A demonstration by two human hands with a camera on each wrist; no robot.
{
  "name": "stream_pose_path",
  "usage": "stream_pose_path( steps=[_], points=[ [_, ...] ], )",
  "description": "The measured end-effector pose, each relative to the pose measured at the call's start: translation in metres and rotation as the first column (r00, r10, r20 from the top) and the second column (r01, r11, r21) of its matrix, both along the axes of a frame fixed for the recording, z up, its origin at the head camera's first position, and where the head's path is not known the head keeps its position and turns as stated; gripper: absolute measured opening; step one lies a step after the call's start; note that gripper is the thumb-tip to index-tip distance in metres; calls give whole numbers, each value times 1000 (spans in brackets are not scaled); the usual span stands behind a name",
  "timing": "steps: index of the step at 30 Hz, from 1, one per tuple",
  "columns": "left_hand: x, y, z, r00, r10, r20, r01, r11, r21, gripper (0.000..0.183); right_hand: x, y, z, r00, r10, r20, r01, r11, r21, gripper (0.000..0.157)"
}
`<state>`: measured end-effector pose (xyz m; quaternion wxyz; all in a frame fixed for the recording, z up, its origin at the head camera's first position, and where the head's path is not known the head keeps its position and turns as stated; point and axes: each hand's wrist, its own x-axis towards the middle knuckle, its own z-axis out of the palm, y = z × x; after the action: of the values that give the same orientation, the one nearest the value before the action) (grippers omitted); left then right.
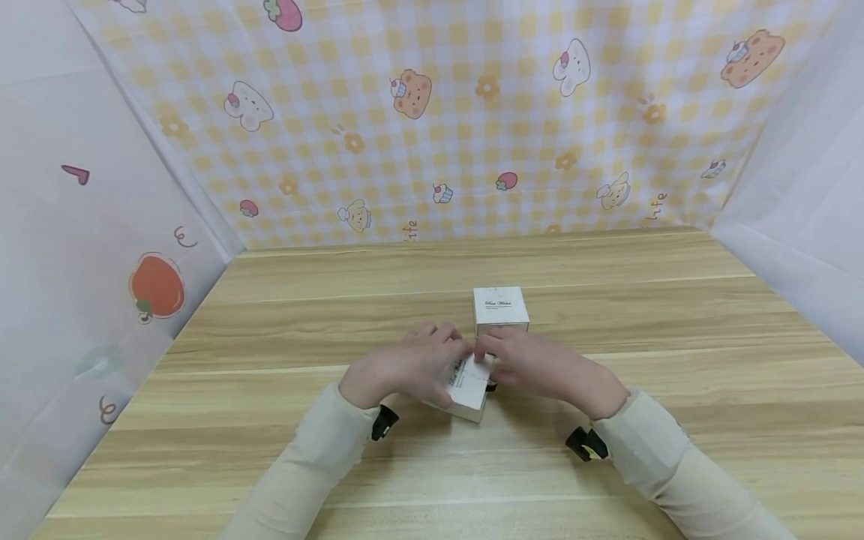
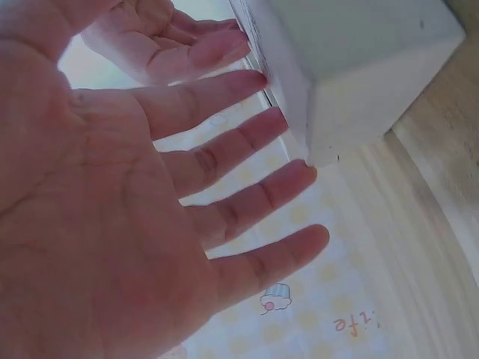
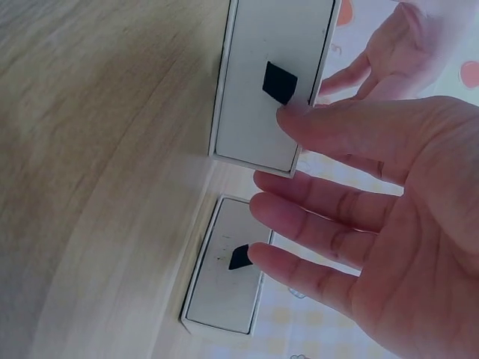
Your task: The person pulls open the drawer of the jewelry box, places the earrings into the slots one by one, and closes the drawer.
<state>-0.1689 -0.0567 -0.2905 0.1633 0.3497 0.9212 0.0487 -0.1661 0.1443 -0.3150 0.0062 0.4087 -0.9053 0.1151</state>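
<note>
A small white box (image 1: 472, 386) with black script on its lid sits at an angle on the wood-grain table. My left hand (image 1: 418, 364) spans its left side, thumb on the near edge and fingers toward the far end. In the left wrist view, several nearly straight fingertips meet the box (image 2: 359, 97). My right hand (image 1: 540, 371) is at the opposite side. Its thumb (image 3: 314, 127) touches the end face beside a black pull tab (image 3: 279, 82), its index fingertip rests at the lid's edge, and the other fingers extend loosely.
A second similar white box (image 1: 501, 306) stands just behind, its own black tab (image 3: 239, 256) showing in the right wrist view. Beyond the table (image 1: 324, 292) hangs a yellow checked cloth (image 1: 459, 142); white cloths flank it.
</note>
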Motion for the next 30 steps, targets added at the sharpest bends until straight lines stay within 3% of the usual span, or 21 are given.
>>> stream_pose_path(
  steps=[8,16,21,30],
  points=[
    [5,0,4,997,46,60,-47,999,28,83,-1,0,0,1000,-2,-8,2,1000,-16,15],
    [14,3,3,990,136,-46,-136,991,19,99,-1,0,0,1000,-22,10,22,1000,-11,11],
    [19,8,2,977,202,-60,-203,979,-1,107,-1,1,0,1000,-19,-3,19,1000,-11,12],
    [25,17,-4,960,248,-130,-252,968,-12,103,-1,1,0,1000,-14,-1,14,1000,-22,12]
  ],
)
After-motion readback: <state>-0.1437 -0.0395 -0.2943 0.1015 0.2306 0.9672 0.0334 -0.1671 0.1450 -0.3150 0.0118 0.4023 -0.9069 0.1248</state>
